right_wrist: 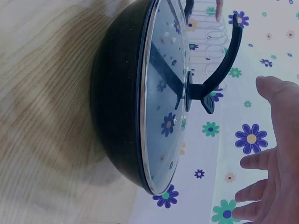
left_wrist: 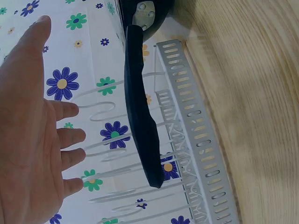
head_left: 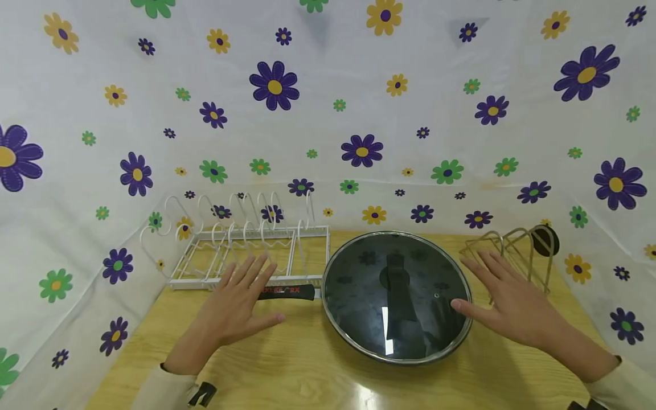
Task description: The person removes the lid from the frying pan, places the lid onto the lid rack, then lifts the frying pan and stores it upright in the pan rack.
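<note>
A black pan [head_left: 353, 336] with a glass lid [head_left: 359, 285] sits in the middle of the wooden table [head_left: 287, 364]. The lid has a black arched handle [head_left: 397, 296]. The pan's long black handle [head_left: 289, 292] points left. My left hand [head_left: 241, 296] hovers flat over that handle, fingers spread, holding nothing. In the left wrist view the left hand [left_wrist: 32, 140] stays apart from the pan handle [left_wrist: 140, 116]. My right hand [head_left: 504, 296] hovers open at the pan's right rim. In the right wrist view the right hand [right_wrist: 275, 163] is clear of the lid [right_wrist: 161, 93] and lid handle [right_wrist: 219, 65].
A white wire rack [head_left: 246, 245] stands behind the left hand, close to the pan handle. A gold wire rack [head_left: 517, 250] stands behind the right hand. Flowered cloth [head_left: 328, 114] walls in the table on three sides. Bare wood lies in front of the pan.
</note>
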`<state>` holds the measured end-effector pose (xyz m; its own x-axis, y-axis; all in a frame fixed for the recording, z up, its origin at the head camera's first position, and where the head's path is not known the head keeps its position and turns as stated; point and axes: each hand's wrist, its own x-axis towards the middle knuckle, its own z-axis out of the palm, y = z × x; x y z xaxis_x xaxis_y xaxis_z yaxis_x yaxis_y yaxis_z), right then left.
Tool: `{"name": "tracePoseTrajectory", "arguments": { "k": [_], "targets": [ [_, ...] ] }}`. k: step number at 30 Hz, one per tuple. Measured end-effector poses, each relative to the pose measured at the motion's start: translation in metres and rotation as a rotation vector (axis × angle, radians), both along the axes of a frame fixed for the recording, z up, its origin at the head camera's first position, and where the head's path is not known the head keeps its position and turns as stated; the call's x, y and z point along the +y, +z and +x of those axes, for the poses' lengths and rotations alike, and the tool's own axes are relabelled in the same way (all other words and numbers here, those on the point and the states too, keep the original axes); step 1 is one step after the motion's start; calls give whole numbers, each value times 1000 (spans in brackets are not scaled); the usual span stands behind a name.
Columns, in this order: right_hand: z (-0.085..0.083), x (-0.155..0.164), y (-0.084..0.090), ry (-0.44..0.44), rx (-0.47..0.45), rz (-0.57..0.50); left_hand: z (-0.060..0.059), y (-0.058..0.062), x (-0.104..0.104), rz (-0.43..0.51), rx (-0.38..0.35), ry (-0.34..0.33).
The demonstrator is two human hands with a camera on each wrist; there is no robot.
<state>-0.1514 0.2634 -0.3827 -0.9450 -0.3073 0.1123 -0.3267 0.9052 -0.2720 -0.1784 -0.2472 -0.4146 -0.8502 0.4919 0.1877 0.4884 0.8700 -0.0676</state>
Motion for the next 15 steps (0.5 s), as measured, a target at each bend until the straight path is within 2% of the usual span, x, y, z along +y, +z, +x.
{"name": "tracePoseTrajectory", "arguments": {
  "k": [3,7,15],
  "targets": [
    [-2,-6,4,7,7,1,-1,1,0,10,-43,2],
    [-1,-13,6,41,28,-61,-4,-2,-2,30,-60,-9],
    [-4,-32,8,81,13,-181,-16,-10,-6,95,18,-121]
  ]
}}
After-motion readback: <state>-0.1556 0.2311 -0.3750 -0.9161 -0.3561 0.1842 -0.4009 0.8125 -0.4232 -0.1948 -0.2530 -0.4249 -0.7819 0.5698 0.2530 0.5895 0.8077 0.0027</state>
